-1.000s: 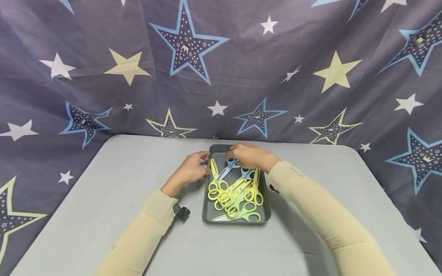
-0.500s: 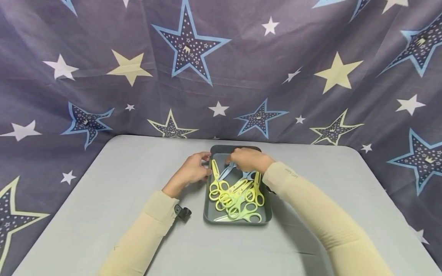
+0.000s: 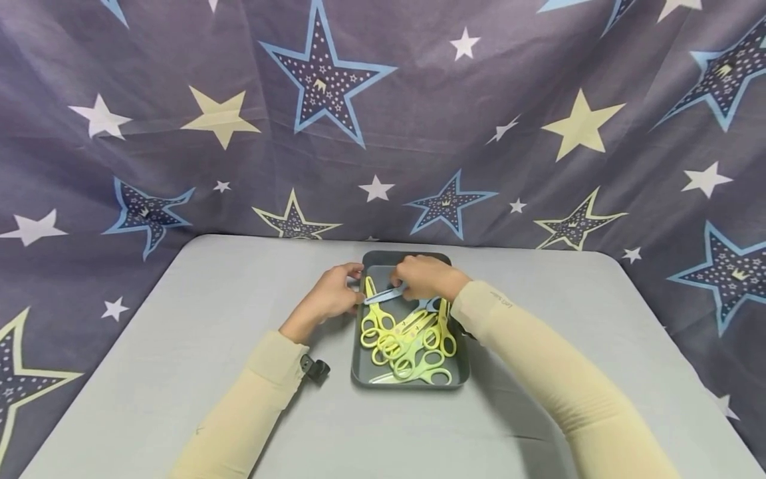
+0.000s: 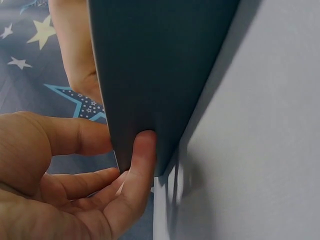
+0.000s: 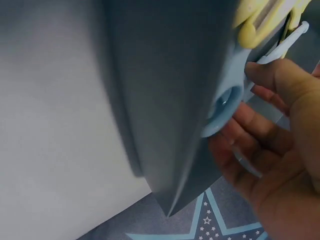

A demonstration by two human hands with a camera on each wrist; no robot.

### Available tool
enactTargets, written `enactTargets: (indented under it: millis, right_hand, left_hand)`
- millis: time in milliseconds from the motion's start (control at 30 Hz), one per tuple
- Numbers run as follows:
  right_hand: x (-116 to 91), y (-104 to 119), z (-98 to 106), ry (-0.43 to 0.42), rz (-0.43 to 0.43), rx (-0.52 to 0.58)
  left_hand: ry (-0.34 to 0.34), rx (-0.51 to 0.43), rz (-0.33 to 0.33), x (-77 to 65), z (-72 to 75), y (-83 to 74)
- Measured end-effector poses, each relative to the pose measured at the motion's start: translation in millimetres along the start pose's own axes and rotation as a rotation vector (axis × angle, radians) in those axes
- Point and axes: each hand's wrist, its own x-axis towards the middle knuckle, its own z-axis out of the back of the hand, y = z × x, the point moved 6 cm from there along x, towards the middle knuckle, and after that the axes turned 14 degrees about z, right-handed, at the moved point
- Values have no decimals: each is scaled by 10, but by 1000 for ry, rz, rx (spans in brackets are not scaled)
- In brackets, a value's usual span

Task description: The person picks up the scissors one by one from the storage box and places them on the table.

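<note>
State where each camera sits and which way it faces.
Head: worn on the head, facing forward and down at the gray tray of scissors on the table; left hand, right hand and both sleeves show.
Left wrist: on that wrist, facing the tray's outer wall; the left hand shows, with part of the right hand beyond the rim.
Right wrist: on that wrist, facing the opposite wall and blue scissors; the right hand shows.
Shared: both wrist views include tray, table and starry cloth.
</note>
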Motion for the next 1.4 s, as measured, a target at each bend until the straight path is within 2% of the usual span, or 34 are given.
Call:
enactTargets:
  millis: [167,367,500,633,800,1000,1200,1400]
  right_hand:
    - [-36,-43,38,-36,-73,-21]
    - [-94,-126,103,-178,-161,32]
    - [-107,-136,154,-282,-149,37]
    - [-125,-107,218,-345,-127,17]
    - [-179,-77,243,-329,-171,55]
    - [-237,-10,255,-264,-291,111]
    - [-246,44,152,-170,-421,201]
    - [-218,62,57,-133,-462,213]
  left_hand:
    - [3,-6,-2,-9,3,-1]
    - [-2,10,-6,-3,8,0]
    - [-10,20,-5,4,2,3]
    - [-16,22,-4,-5,4,-6]
    - [-10,18,-5,-17,4,-9]
    - [-11,12,-18,-14,3,-9]
    - [-8,10,-21,-23,9,-15]
    - [-5,21,-28,-13,9,-7]
